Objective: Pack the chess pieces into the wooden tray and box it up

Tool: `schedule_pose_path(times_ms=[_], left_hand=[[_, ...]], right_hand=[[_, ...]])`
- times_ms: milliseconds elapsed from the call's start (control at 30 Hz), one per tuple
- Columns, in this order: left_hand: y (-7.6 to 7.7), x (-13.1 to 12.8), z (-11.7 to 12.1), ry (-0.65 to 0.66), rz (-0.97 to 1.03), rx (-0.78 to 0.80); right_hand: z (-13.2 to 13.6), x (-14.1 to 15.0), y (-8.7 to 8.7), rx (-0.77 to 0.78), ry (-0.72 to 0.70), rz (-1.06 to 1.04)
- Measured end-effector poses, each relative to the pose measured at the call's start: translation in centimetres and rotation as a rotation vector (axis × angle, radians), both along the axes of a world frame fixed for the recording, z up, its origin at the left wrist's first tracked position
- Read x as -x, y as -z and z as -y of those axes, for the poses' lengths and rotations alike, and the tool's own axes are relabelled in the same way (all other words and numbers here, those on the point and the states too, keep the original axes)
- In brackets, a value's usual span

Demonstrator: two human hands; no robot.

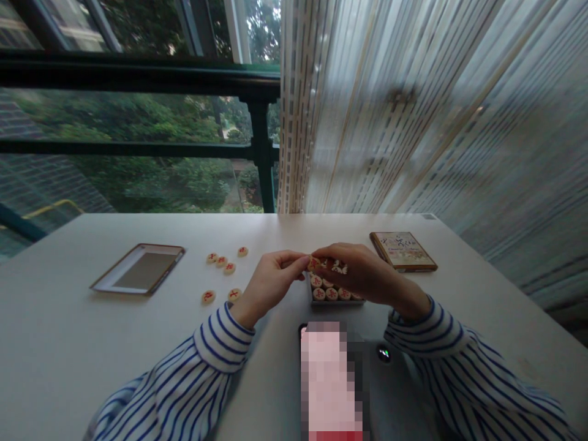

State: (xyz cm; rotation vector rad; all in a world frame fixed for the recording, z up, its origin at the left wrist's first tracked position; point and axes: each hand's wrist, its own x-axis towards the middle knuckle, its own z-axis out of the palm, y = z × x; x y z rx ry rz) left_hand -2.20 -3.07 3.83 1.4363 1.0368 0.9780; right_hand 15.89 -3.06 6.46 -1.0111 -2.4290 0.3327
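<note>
Over a shallow box [337, 303] the fingertips of both hands meet at a round xiangqi piece [314, 263] with a red character. My left hand [274, 277] pinches at its left edge, thumb and forefinger together. From the right, my right hand [361, 269] curves over the box, its thumb and forefinger closed about the same piece. Rows of xiangqi pieces [331, 294] with red marks lie in the box; my right hand hides part of them. Loose pieces [222, 261] are scattered on the white table [275, 233] left of my left hand.
An open tray-like lid [138, 269] lies at the left. A flat decorated box [404, 250] rests at the back right. Near the front edge are a phone with a blurred screen [326, 373] and a small dark device [384, 353]. Windows and a curtain [367, 122] stand behind.
</note>
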Motion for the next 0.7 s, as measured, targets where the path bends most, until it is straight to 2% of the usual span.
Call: schedule_pose_path(times_ms=[300,433,567,700], left_hand=[[0.2,-0.5,0.2,0.036,-0.008,0.014],[0.8,-0.5,0.0,0.041,-0.047,-0.022],[1.9,-0.4,-0.3,0.024,-0.156,-0.11],[3.0,-0.1,-0.5,0.033,-0.379,-0.214]], right_hand=[[-0.3,-0.7,0.1,-0.049,0.007,0.14],[-0.4,-1.4,-0.3,-0.026,0.025,0.182],[-0.7,-2.4,-0.6,0.025,0.056,0.258],[-1.2,-3.5,-0.7,0.069,0.096,0.303]])
